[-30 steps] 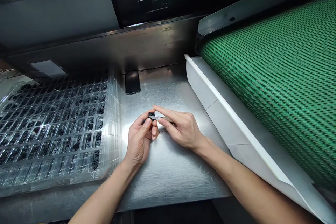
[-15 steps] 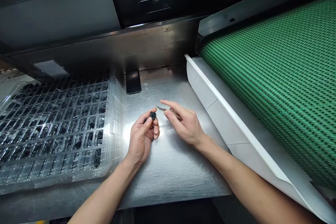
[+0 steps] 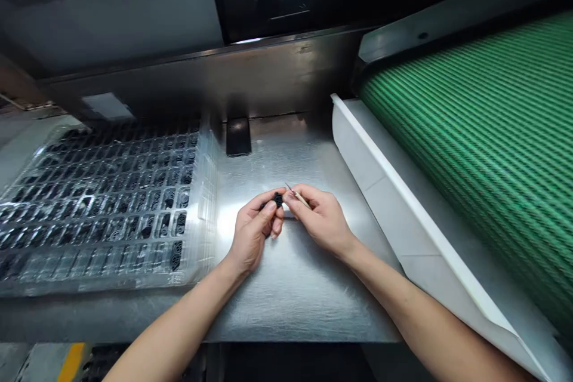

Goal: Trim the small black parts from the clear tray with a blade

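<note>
Over the steel tabletop (image 3: pixel 286 286), near its middle: both hands meet.
Left hand (image 3: pixel 253 236): thumb and forefinger closed on small black part (image 3: pixel 278 199).
Right hand (image 3: pixel 324 221): fingers pinched on thin blade (image 3: pixel 296 194), just beside the part.

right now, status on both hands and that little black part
Left hand pinching small black part. Right hand gripping thin blade tool beside it. Nothing between them.

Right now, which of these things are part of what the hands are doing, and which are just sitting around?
In use:
- small black part, pinched in the left hand
- thin pointed tool, held in the right hand

Lying about:
- clear tray of black parts
- green belt
- white chute
- dark block
</note>
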The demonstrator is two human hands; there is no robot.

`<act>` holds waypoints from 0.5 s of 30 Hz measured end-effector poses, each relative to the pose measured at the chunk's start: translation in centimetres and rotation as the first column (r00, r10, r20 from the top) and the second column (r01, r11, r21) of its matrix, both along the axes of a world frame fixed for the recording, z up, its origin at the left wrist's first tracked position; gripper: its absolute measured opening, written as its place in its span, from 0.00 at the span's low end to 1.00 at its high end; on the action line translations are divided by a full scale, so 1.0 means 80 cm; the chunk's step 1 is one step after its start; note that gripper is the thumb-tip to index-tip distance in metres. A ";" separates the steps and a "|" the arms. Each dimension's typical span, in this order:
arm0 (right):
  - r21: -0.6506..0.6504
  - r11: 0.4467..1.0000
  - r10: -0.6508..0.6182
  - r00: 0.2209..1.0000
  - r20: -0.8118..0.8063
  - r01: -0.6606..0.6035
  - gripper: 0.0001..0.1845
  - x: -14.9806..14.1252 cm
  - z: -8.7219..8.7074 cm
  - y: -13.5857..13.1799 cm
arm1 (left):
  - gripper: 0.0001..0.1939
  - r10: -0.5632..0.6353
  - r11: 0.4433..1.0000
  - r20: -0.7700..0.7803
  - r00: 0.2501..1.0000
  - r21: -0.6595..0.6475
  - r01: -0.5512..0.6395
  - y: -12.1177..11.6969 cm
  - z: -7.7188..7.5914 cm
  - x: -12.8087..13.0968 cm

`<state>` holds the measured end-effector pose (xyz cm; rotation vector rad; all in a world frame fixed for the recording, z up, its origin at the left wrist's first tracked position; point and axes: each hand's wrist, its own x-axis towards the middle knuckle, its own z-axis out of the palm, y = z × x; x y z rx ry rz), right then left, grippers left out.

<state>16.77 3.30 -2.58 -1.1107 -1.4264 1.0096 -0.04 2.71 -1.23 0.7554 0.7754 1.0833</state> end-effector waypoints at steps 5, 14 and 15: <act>0.107 0.977 -0.197 0.974 0.114 0.185 0.20 0.004 -0.001 -0.003 | 0.26 0.068 0.990 0.105 0.992 -0.129 -0.054 -0.001 -0.002 0.001; 0.581 0.809 -0.199 0.892 0.406 -0.084 0.07 -0.004 -0.012 -0.014 | 0.35 0.191 0.976 0.220 0.956 -0.144 -0.162 0.017 -0.057 0.009; 0.596 0.793 -0.183 0.886 0.426 -0.123 0.07 -0.005 -0.016 -0.013 | 0.34 0.209 0.973 0.235 0.949 -0.150 -0.177 0.018 -0.062 0.011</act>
